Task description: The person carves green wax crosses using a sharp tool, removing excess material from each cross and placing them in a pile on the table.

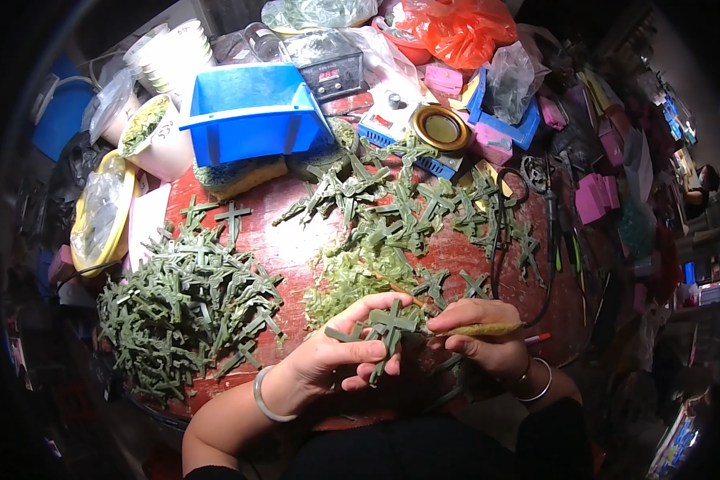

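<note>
My left hand (328, 352) is closed around several dark green, wax-like crosses, with one cross (392, 322) uppermost at the fingertips. Close beside it, my right hand (484, 340) grips a slim tool with a yellow-green handle (488, 329); its working tip near the crosses is too small to make out. A thin brown stick (400, 292) shows just beyond my fingers. On the red table, a large heap of similar green crosses (184, 312) lies to the left. More crosses (408, 208) spread across the far middle and right. Pale green shavings (352, 280) lie beyond my hands.
A blue bin (248, 120) rests on a sponge (244, 178) at the back. Near it stand a control box with a display (332, 68) and a small heater with a round brass-coloured pot (442, 128). Black cables (550, 264) and pink blocks (592, 200) are at right.
</note>
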The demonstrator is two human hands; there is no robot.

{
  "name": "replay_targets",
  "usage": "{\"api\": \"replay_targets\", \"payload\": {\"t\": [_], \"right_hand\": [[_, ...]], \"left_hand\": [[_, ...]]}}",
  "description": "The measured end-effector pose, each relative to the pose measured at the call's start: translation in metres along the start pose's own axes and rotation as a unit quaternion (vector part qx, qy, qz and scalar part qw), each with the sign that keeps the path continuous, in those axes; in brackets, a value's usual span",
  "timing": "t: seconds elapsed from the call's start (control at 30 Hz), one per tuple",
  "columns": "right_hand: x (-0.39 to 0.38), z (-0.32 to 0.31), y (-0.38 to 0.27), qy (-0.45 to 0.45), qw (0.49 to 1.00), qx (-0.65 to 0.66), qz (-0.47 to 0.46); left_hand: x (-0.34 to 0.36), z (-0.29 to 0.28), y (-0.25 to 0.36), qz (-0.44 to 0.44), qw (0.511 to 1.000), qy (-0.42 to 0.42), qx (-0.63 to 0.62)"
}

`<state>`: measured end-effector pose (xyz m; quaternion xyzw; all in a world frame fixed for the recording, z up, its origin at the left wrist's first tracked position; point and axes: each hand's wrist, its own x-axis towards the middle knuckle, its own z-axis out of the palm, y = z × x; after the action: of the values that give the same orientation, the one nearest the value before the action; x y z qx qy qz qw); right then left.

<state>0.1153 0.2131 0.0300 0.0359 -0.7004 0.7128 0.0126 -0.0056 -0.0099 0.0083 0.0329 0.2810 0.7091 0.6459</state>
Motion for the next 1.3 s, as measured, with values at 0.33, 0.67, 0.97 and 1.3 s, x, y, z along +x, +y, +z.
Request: {"api": "replay_targets", "payload": {"t": [0.33,0.67,0.97,1.3], "right_hand": [[0.0,0.0,-0.004,0.036,0.989,-0.142,-0.022],[0.002,0.001,-0.007,0.02,0.998,-0.048,0.041],[-0.007,0.001,0.004,0.021,0.995,0.089,0.032],[-0.004,0.001,0.002,0.007,0.995,0.088,0.042]], "left_hand": [[-0.001,0.001,0.0,0.004,1.0,-0.003,0.012],[-0.002,0.002,0.005,-0.003,0.999,0.003,0.052],[-0.002,0.002,0.004,0.001,1.0,-0.011,0.027],[-0.001,0.001,0.001,-0.006,0.999,-0.019,0.047]]}}
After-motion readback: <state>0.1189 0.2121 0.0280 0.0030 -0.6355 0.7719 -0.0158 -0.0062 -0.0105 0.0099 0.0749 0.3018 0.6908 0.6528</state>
